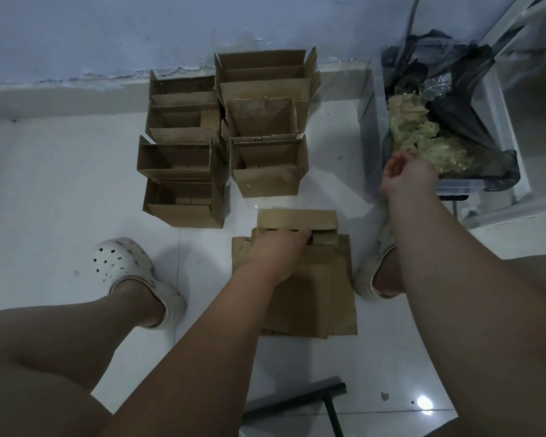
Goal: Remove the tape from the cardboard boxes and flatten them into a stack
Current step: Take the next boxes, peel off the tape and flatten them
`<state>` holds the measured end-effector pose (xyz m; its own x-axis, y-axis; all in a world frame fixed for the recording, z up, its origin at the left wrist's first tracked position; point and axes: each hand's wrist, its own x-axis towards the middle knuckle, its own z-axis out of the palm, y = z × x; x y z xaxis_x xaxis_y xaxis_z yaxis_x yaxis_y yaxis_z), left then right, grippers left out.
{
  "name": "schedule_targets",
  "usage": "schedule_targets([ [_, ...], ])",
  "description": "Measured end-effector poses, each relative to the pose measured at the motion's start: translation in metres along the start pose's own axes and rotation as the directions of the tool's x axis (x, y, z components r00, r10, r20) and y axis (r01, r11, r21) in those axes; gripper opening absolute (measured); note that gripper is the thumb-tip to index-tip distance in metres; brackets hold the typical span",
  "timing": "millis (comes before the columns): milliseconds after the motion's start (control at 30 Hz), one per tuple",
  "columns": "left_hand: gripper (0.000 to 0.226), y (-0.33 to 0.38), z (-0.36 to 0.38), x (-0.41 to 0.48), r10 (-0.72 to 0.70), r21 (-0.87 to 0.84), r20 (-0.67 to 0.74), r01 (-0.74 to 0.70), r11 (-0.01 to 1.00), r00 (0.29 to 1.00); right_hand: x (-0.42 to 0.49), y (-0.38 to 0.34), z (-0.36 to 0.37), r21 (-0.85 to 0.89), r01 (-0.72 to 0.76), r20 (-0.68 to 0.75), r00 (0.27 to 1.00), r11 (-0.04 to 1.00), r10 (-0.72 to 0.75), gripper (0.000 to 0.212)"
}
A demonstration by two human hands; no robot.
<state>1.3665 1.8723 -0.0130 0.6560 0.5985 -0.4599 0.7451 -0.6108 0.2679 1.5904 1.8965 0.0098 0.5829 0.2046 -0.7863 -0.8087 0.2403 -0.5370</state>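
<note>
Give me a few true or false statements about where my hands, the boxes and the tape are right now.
1. The left hand grips cardboard on the flattened stack. True.
2. The boxes by the wall are all flattened. False: they stand upright and open.
3. Crumpled tape lies in the black bag lining the bin. True.
4. The right hand rests on an upright box. False: it is at the bin's near edge, beside the tape.
</note>
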Motion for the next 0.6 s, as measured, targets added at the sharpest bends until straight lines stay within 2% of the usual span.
schedule_targets([
  [133, 0.032, -0.001, -0.011, 0.003, -0.002, -0.111, -0.031, -0.002, 0.994, 1.0, 0.01, 0.003, -0.001, -0.158, 0.055, -0.003, 0.998, 0.986, -0.056, 0.026],
  [233, 0.014, 0.0, -0.016, 0.005, 0.009, -0.193, -0.042, -0.017, 0.981, 0.999, 0.006, 0.016, -0.004, -0.329, 0.201, 0.003, 0.977, 0.923, -0.212, 0.033],
  [333, 0.009, 0.0, -0.018, 0.004, -0.001, -0.276, -0.08, -0.021, 0.961, 0.997, -0.002, 0.034, -0.009, -0.536, 0.375, 0.093, 0.917, 0.756, -0.389, 0.033],
  [367, 0.008, 0.0, -0.018, 0.004, -0.01, -0.277, -0.075, -0.011, 0.961, 0.997, -0.005, 0.04, -0.01, -0.596, 0.408, 0.146, 0.902, 0.691, -0.406, 0.029],
  [400, 0.017, -0.001, -0.016, 0.004, -0.018, -0.253, -0.066, 0.0, 0.967, 0.998, -0.008, 0.044, -0.012, -0.64, 0.429, 0.197, 0.893, 0.637, -0.404, 0.026],
  [433, 0.027, -0.001, -0.014, 0.004, -0.03, -0.226, -0.065, 0.015, 0.974, 0.997, -0.01, 0.049, -0.012, -0.665, 0.442, 0.242, 0.89, 0.602, -0.386, 0.024],
  [500, 0.031, -0.002, -0.012, 0.004, -0.047, -0.172, -0.128, 0.024, 0.985, 0.991, -0.016, 0.055, -0.011, -0.698, 0.435, 0.326, 0.9, 0.569, -0.288, 0.02],
  [600, 0.027, -0.005, -0.012, 0.005, -0.069, -0.188, -0.176, 0.036, 0.981, 0.982, -0.026, 0.06, -0.005, -0.826, 0.36, 0.417, 0.908, 0.433, 0.041, 0.009],
])
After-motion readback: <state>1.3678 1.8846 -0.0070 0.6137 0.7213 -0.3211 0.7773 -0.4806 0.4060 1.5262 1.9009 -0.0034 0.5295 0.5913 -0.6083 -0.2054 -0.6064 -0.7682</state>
